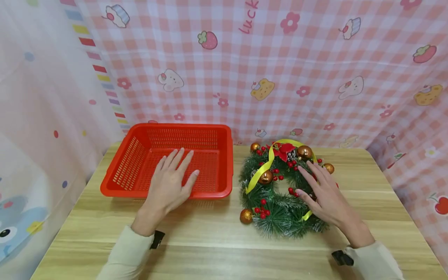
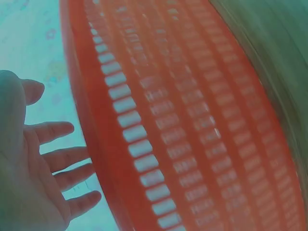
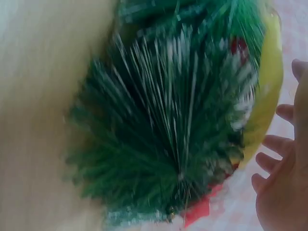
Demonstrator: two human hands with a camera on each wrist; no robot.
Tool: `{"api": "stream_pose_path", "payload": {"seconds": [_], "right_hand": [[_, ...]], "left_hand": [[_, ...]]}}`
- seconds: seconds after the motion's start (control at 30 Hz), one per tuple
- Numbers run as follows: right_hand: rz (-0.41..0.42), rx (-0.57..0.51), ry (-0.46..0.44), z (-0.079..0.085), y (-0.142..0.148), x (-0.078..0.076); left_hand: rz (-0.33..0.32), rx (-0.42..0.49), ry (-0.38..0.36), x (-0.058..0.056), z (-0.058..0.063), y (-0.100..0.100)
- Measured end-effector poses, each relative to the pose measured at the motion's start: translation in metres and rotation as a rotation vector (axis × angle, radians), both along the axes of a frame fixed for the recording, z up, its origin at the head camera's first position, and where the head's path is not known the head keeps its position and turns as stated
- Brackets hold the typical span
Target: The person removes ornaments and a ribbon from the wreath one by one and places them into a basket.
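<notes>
A red plastic basket (image 1: pixel 229 163) with slotted walls stands on the left of the table. My left hand (image 1: pixel 170 181) hovers over its front rim, fingers spread and holding nothing; the left wrist view shows the fingers beside the slotted basket wall (image 2: pixel 192 134). To the right lies a green Christmas wreath (image 1: pixel 276 216) with gold balls, red berries, a red flower and a yellow ribbon (image 1: pixel 260 171). Over the wreath's right side is my right hand (image 1: pixel 325 192), fingers extended, gripping nothing. In the right wrist view the fingers are near the yellow ribbon (image 3: pixel 269 91); whether they touch cannot be told.
The wooden table (image 1: pixel 217 249) carries both things. A pink checked cloth (image 1: pixel 231 77) with printed figures hangs behind it and along the right, and a white printed curtain (image 1: pixel 45 116) hangs on the left.
</notes>
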State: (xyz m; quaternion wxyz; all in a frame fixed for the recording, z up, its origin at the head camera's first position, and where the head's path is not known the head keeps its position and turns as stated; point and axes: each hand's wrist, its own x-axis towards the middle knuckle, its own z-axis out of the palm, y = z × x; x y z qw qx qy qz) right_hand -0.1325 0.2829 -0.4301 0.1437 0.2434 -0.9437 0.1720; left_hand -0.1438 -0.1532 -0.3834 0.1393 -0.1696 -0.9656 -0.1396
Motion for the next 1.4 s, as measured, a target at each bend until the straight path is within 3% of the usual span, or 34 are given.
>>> {"api": "stream_pose_path", "payload": {"seconds": [0.4, 0.7, 0.8, 0.97, 1.17, 1.4], "right_hand": [[0.028, 0.090, -0.098, -0.016, -0.019, 0.003], [-0.030, 0.205, -0.089, -0.023, -0.022, 0.005], [-0.037, 0.215, -0.087, -0.024, -0.022, 0.005], [-0.033, 0.227, -0.075, -0.026, -0.024, 0.003], [-0.035, 0.236, -0.071, -0.028, -0.025, 0.002], [-0.040, 0.228, -0.034, -0.030, -0.024, 0.002]], "left_hand": [[-0.152, 0.122, 0.066, 0.012, 0.003, 0.043], [-0.261, 0.250, 0.034, 0.022, 0.000, 0.072], [-0.313, 0.335, -0.041, 0.029, 0.000, 0.083], [-0.372, 0.486, -0.258, 0.042, -0.005, 0.100], [-0.379, 0.596, -0.497, 0.054, -0.015, 0.113], [-0.327, 0.643, -0.569, 0.057, -0.032, 0.118]]}}
